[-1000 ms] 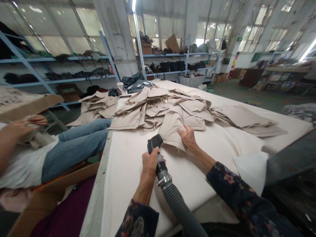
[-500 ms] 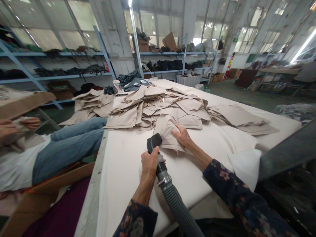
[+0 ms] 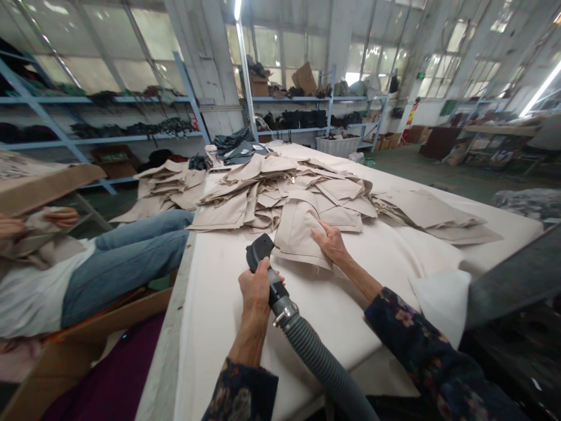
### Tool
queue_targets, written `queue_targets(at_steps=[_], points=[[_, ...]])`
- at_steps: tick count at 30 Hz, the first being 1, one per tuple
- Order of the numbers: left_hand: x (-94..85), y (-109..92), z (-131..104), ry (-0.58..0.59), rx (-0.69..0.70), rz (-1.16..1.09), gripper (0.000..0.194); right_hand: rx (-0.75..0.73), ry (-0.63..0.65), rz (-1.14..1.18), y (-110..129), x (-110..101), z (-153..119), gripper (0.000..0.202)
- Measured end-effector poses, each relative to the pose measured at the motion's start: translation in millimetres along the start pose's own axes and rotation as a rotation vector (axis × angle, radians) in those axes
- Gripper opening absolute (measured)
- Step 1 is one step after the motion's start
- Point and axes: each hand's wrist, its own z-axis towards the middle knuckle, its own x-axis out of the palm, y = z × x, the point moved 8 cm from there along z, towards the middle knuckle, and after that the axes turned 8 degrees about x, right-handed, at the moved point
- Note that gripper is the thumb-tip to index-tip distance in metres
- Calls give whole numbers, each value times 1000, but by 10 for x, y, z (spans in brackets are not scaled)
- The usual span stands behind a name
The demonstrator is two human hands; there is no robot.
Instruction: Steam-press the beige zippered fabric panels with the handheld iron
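My left hand (image 3: 255, 289) is wrapped round the grip of a suction thread trimmer (image 3: 258, 251), which has a black angled head and a grey ribbed hose (image 3: 322, 359) running down toward me. The head points up and left, just beside the left edge of a stitched beige fabric piece (image 3: 298, 231). My right hand (image 3: 331, 241) grips that piece at its right side, thumb and fingers closed on the cloth. A loose thread hangs at the piece's lower edge. Behind it lies a messy heap of similar beige pieces (image 3: 249, 199).
A white cloth covers the table (image 3: 219, 327). More beige pieces (image 3: 433, 213) lie at the right, with a grey metal beam (image 3: 512, 280) nearer me. At the left sits a co-worker in jeans (image 3: 127, 257), handling cloth, beside a cardboard box (image 3: 74, 356). Shelves (image 3: 140, 99) stand behind.
My left hand has moved the trimmer left, away from the middle of the beige piece to its left edge. The right hand keeps its grip. The view has shifted slightly.
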Motion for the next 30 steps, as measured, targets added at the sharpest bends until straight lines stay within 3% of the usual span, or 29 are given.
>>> queue_targets(at_steps=[5, 10, 14, 18, 21, 22, 24, 27, 30], points=[[36, -61, -25, 27, 35, -13, 31, -66, 99, -79, 136, 97, -46, 36], [54, -71, -21, 38, 59, 4, 31, -152, 328, -114, 349, 217, -154, 34], [77, -30, 4, 62, 62, 21, 33, -179, 480, -363, 310, 203, -186, 33], [96, -7, 22, 81, 64, 51, 34, -168, 319, -564, 276, 52, 86, 49], [119, 3, 22, 98, 63, 51, 32, -204, 153, -639, 359, 102, 358, 34], [128, 5, 19, 105, 63, 48, 32, -226, 125, -662, 384, 171, 430, 38], [141, 12, 14, 114, 57, 50, 32, -262, 111, -706, 392, 342, 531, 38], [152, 18, 9, 121, 56, 65, 31, -277, 145, -769, 308, 539, 572, 24], [169, 15, 6, 136, 70, 64, 31, -255, 177, -833, 209, 552, 534, 24]])
